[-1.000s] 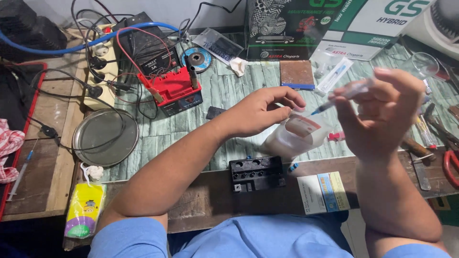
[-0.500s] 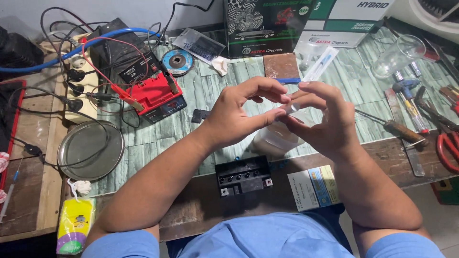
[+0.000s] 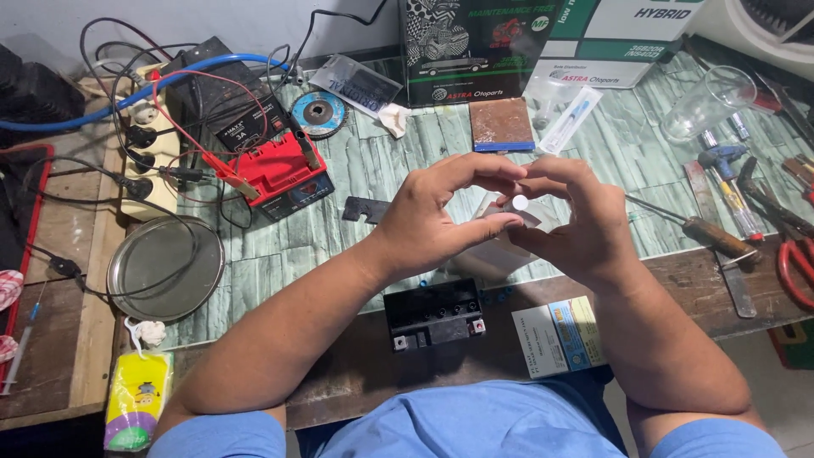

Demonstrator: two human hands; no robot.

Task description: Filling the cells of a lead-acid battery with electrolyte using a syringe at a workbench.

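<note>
One small white cylindrical piece (image 3: 519, 202) sits between your two hands, its round end face turned up toward the camera, so its long axis runs roughly away from you into the hands; how long it is stays hidden. Your left hand (image 3: 432, 216) comes in from the left and your right hand (image 3: 581, 222) from the right, both meeting over the middle of the tabletop (image 3: 365, 242), about equally close to the piece. Left grip: narrow pinch, thumb tip (image 3: 500, 222) just below the piece and the forefinger arched over it; contact looks likely but you cannot tell for sure. Right grip: fingers curled close around the piece from the right and far side, seeming to carry it.

Just under the hands lies a pale translucent plastic container (image 3: 487, 259), partly hidden. Nearer you, at the tabletop edge, a small black battery (image 3: 434, 314) with a light printed box (image 3: 558, 337) just right of it.

Farther out: left, a red battery charger (image 3: 275, 170) with clip leads, a round metal lid (image 3: 165, 267), a power strip (image 3: 148, 161). Far side: a grinding disc (image 3: 318, 113), a brown sanding block (image 3: 500, 125), a packaged syringe (image 3: 570, 120), printed cartons (image 3: 483, 47). Right: a clear drinking glass (image 3: 708, 102), a wooden-handled screwdriver (image 3: 708, 236) and red-handled pliers (image 3: 793, 267).
</note>
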